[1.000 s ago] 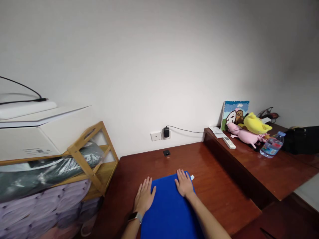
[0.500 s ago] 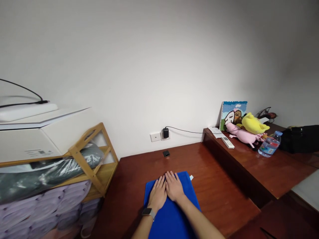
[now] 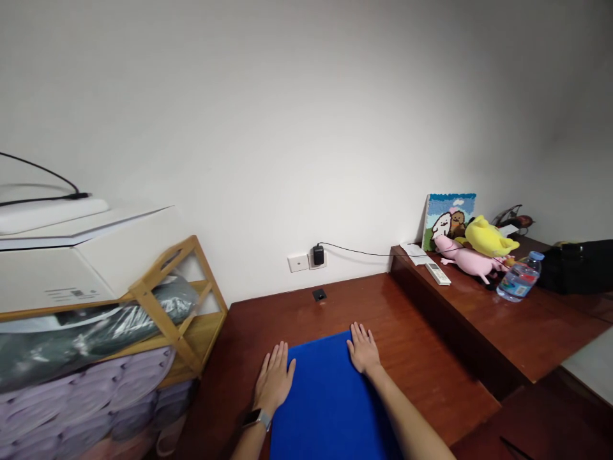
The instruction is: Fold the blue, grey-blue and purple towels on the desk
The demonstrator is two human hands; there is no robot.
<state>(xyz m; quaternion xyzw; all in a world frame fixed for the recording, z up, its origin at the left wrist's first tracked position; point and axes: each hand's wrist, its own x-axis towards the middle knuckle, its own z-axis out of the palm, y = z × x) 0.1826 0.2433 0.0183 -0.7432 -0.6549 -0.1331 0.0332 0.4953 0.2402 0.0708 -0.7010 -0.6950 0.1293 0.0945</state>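
A smooth blue cloth (image 3: 325, 396) lies flat on the reddish-brown desk (image 3: 268, 313), its lower end running out of the frame. My left hand (image 3: 274, 378) rests palm down along the cloth's left edge, fingers stretched out, with a watch (image 3: 257, 418) on the wrist. At the cloth's upper right corner lies my right hand (image 3: 364, 349), also palm down, its fingers slightly spread. Neither hand grips anything.
On the raised right shelf (image 3: 483, 319) are a remote (image 3: 437, 273), plush toys (image 3: 467, 259), a picture (image 3: 447, 220), a bottle (image 3: 520, 278) and a black bag (image 3: 579, 265). A wooden rack (image 3: 191, 306) stands left. A charger (image 3: 318, 255) is plugged in at the wall.
My hands have moved apart from the middle of the cloth, the left one to its left edge and the right one to its upper right corner. The white tag at the right edge no longer shows.
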